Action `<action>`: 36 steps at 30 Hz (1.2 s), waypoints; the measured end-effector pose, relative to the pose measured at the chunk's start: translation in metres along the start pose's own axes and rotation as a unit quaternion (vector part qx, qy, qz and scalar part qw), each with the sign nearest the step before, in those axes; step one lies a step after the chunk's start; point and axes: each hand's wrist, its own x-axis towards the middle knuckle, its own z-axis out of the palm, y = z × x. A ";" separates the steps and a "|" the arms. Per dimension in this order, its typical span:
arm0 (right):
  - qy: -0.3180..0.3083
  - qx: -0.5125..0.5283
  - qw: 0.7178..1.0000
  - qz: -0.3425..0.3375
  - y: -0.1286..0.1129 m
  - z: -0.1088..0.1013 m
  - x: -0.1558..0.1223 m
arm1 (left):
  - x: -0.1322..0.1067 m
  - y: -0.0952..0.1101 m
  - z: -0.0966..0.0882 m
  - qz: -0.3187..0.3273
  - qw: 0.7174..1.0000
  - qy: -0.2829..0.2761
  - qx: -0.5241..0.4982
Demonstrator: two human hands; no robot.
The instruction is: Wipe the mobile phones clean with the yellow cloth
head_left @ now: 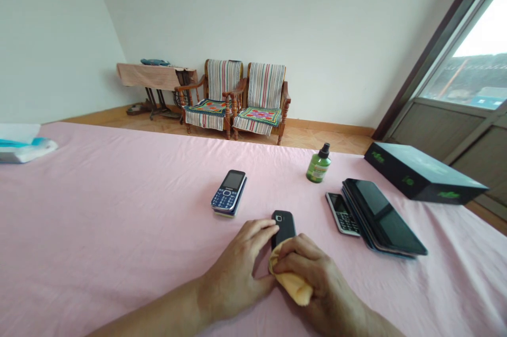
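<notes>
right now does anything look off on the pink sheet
The black box looks most out of place: it sits at the sheet's far right edge, and its corner seems to jut past the pink sheet, so it could tip.

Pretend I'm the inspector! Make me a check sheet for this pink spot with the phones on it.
surface: pink sheet, lightly wrinkled
job's things: black mobile phone under yellow cloth
clutter: blue keypad phone, silver keypad phone, stack of dark tablets, green spray bottle, black box, white packet
hands: left hand touches the phone; right hand presses the cloth on it
cables: nothing seen
surroundings: two striped wooden armchairs, cloth-covered table, window
</notes>
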 end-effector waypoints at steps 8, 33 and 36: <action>0.047 0.041 0.998 0.017 0.003 -0.009 0.001 | -0.001 0.001 -0.003 -0.012 0.999 -0.025 0.019; 0.103 -0.078 0.990 0.051 0.042 -0.011 0.034 | -0.002 0.001 -0.001 0.005 0.998 -0.037 0.048; 0.114 -0.060 0.989 0.069 0.043 -0.012 0.027 | -0.002 0.000 0.000 0.003 0.998 -0.038 0.057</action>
